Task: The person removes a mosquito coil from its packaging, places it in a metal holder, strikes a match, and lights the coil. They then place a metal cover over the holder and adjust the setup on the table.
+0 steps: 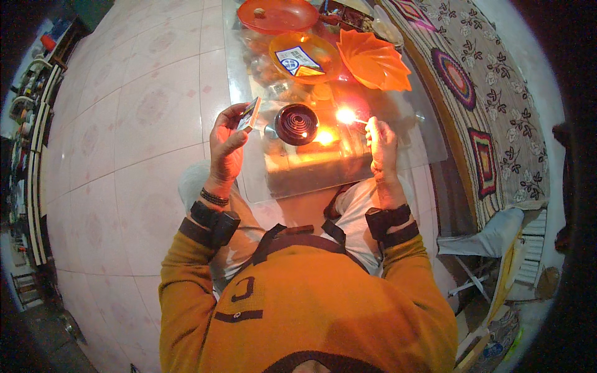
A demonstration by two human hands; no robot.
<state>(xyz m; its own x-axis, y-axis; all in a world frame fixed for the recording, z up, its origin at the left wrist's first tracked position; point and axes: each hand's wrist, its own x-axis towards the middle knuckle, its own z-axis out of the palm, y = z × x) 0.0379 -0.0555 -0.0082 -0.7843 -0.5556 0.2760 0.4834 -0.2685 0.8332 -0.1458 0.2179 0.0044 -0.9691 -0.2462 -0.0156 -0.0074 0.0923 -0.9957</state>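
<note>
My left hand (pixel 227 147) holds a matchbox (pixel 251 115) upright between thumb and fingers, just left of a round dark dish (pixel 296 124). Inside the dish lies a coil with spiral rings, which looks like a mosquito coil. To the right of the dish, my right hand (pixel 383 144) pinches a thin matchstick (pixel 361 121) whose head burns with a bright flame (pixel 346 115). The flame is apart from the coil. Its glow reflects in the glass tabletop (pixel 308 184) under the dish.
Beyond the dish stand an orange plate (pixel 331 72) with a printed packet (pixel 298 61) on it, a fluted orange bowl (pixel 373 63) and a red plate (pixel 280 21). A sectioned box (pixel 347 16) is behind them. A sofa with a crocheted cover (pixel 482 163) runs along the right.
</note>
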